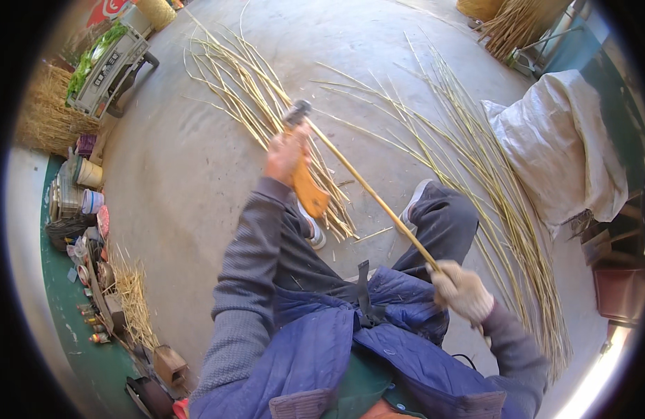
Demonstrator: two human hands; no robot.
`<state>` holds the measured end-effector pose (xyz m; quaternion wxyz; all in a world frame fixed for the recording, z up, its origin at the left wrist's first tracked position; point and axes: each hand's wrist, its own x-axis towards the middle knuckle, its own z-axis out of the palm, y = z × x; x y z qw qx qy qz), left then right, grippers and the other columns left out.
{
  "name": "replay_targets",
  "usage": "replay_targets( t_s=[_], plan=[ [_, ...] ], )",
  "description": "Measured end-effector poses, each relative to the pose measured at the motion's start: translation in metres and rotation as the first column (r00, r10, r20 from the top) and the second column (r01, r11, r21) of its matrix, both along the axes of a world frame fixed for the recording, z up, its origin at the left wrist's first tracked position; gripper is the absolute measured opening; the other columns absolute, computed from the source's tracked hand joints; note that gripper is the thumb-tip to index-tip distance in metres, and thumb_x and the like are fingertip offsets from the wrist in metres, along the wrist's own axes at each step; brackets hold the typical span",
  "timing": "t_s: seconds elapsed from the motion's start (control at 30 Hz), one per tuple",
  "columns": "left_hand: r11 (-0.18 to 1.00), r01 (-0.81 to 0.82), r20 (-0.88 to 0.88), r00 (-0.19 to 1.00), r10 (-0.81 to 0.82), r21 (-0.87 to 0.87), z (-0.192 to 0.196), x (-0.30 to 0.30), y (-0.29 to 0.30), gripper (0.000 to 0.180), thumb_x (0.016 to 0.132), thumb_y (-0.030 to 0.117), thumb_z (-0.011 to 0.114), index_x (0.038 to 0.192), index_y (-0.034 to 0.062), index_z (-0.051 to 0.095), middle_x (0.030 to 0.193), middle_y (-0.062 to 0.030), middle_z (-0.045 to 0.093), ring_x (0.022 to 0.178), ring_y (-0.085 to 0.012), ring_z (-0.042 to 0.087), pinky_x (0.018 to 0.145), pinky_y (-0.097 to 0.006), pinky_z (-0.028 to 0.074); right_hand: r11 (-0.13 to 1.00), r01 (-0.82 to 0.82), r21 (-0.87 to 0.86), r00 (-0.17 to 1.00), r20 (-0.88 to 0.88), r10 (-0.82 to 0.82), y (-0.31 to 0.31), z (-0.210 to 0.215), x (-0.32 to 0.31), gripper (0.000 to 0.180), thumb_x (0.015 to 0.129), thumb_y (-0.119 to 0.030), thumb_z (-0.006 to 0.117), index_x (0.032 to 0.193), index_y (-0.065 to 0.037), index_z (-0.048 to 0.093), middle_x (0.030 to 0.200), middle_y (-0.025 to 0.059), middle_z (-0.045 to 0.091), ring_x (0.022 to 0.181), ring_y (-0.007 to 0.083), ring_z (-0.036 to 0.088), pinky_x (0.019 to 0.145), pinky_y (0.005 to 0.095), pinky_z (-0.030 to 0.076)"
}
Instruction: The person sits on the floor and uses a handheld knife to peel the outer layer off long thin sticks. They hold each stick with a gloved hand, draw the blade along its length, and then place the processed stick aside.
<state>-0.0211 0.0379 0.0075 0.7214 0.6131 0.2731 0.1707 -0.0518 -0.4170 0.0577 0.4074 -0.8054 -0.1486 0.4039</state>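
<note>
My bare left hand [287,155] is closed around a hand tool with a curved orange wooden handle [310,190] and a dark metal head [297,112]. The head lies against a long yellowish rod [361,180], which slants across in front of me; blur hides the exact contact. In a pale knitted glove, my right hand [463,290] grips the thick near end of that rod beside my knee. Under the left hand, a bundle of thin rods [235,91] is spread on the floor. A longer bundle of greenish rods [500,202] lies to the right.
A white woven sack [556,143] slumps at the right, near a dark red box [621,292]. Along the left wall stand a buckets-and-clutter row [90,174] and a straw pile [132,297]. A small cart [113,73] with greens is at the far left. My shoes [417,199] rest on the concrete floor.
</note>
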Motion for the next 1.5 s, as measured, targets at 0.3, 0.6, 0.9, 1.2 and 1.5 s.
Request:
replay_targets(
  t_s=[0.3, 0.6, 0.9, 1.2, 1.5],
  plan=[
    [0.996, 0.031, -0.109, 0.993, -0.041, -0.085, -0.012, -0.010, -0.092, 0.028, 0.101, 0.030, 0.077, 0.109, 0.0057, 0.066, 0.070, -0.0011, 0.062, 0.051, -0.0105, 0.059, 0.046, -0.025, 0.049, 0.974, -0.225, -0.027, 0.782, 0.591, 0.197, 0.128, -0.067, 0.058, 0.027, 0.111, -0.027, 0.057, 0.118, -0.002, 0.066, 0.072, 0.0071, 0.060, 0.055, 0.0186, 0.061, 0.050, 0.0325, 0.049],
    [0.981, -0.191, 0.013, 0.981, 0.191, -0.020, 0.016, 0.014, 0.077, 0.024, 0.098, 0.028, 0.080, 0.100, 0.0068, 0.070, 0.073, 0.0001, 0.060, 0.055, -0.0093, 0.058, 0.048, -0.023, 0.050, 0.921, -0.325, -0.215, 0.709, 0.589, 0.388, -0.056, -0.061, -0.035, 0.013, 0.100, -0.025, 0.066, 0.102, -0.013, 0.068, 0.064, 0.0139, 0.064, 0.058, 0.0352, 0.068, 0.054, 0.0481, 0.053],
    [0.999, 0.023, 0.004, 1.000, -0.023, 0.027, 0.023, 0.015, -0.044, 0.026, 0.102, 0.030, 0.076, 0.111, 0.0063, 0.069, 0.073, 0.0016, 0.057, 0.058, -0.0068, 0.054, 0.049, -0.022, 0.048, 0.996, -0.075, 0.051, 0.962, 0.267, 0.059, 0.011, -0.010, 0.023, 0.032, 0.106, -0.029, 0.060, 0.125, -0.004, 0.067, 0.076, 0.0172, 0.071, 0.070, 0.0301, 0.075, 0.068, 0.0374, 0.059],
    [0.999, 0.027, -0.010, 1.000, -0.027, 0.046, 0.039, 0.000, -0.109, 0.027, 0.100, 0.030, 0.078, 0.103, 0.0054, 0.066, 0.070, -0.0015, 0.061, 0.051, -0.0099, 0.057, 0.046, -0.025, 0.048, 0.991, -0.122, 0.056, 0.650, 0.759, 0.037, 0.094, -0.043, 0.053, 0.026, 0.109, -0.032, 0.059, 0.106, -0.006, 0.064, 0.065, 0.0176, 0.065, 0.058, 0.0372, 0.068, 0.051, 0.0469, 0.051],
    [0.945, -0.318, 0.086, 0.946, 0.312, 0.072, 0.045, 0.000, 0.106, 0.027, 0.099, 0.031, 0.079, 0.106, 0.0060, 0.070, 0.073, 0.0000, 0.060, 0.058, -0.0096, 0.058, 0.051, -0.024, 0.050, 0.928, -0.291, -0.234, 0.755, 0.540, 0.373, -0.077, -0.058, -0.022, 0.016, 0.104, -0.023, 0.063, 0.109, -0.009, 0.070, 0.076, 0.0154, 0.071, 0.066, 0.0361, 0.072, 0.061, 0.0471, 0.057]
  ],
)
